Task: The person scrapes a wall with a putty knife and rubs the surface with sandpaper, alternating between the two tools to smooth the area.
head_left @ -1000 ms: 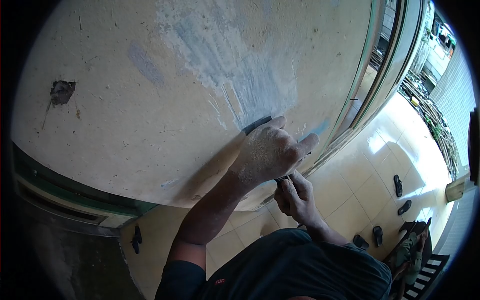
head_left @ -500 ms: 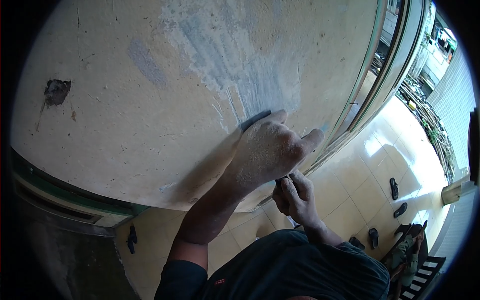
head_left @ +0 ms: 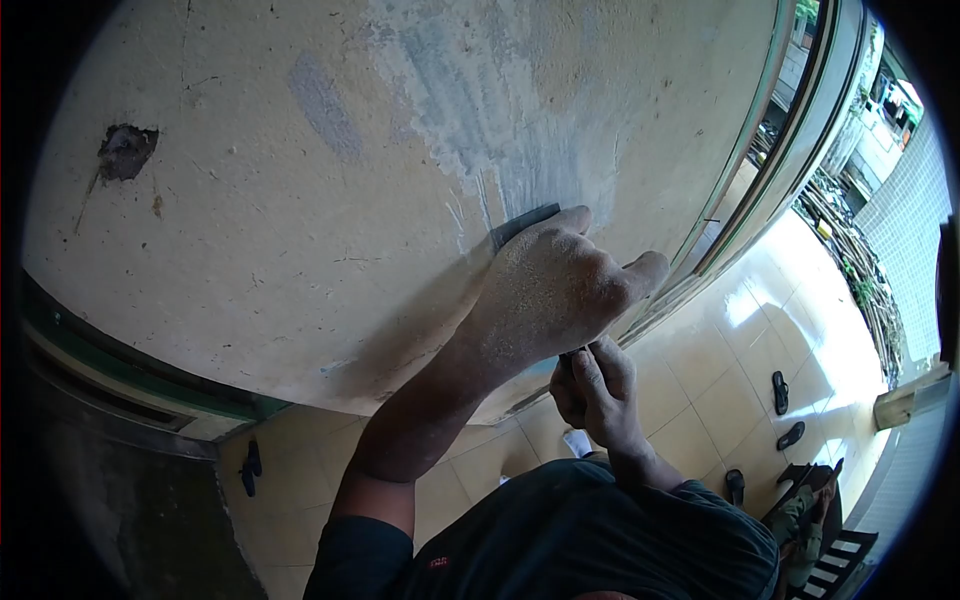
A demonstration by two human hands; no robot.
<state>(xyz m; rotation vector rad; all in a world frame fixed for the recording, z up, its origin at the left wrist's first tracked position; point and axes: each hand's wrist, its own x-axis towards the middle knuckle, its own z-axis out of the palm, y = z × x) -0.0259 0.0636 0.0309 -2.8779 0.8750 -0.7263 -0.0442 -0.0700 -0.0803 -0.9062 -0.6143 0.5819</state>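
Observation:
My left hand [head_left: 560,285], coated in pale dust, is closed on a dark flat scraper [head_left: 524,225] whose edge lies against the wall [head_left: 250,250]. The scraper is at the lower end of a rough whitish-grey patch [head_left: 480,110]; its rear part is hidden by the hand. Just below, my right hand [head_left: 603,392] is closed around a small dark piece, mostly hidden, perhaps the scraper's handle.
A hole [head_left: 127,152] marks the wall at the left. A window frame [head_left: 745,160] edges it at the right. Several dark sandals [head_left: 780,392] lie on the tiled floor [head_left: 700,400]. A dark bench [head_left: 835,560] with cloth stands at the lower right.
The view has shifted, so the wall marks appear farther right. Both hands keep their grip, and the scraper sits slightly higher on the wall, nearer the patch's scratched lower edge.

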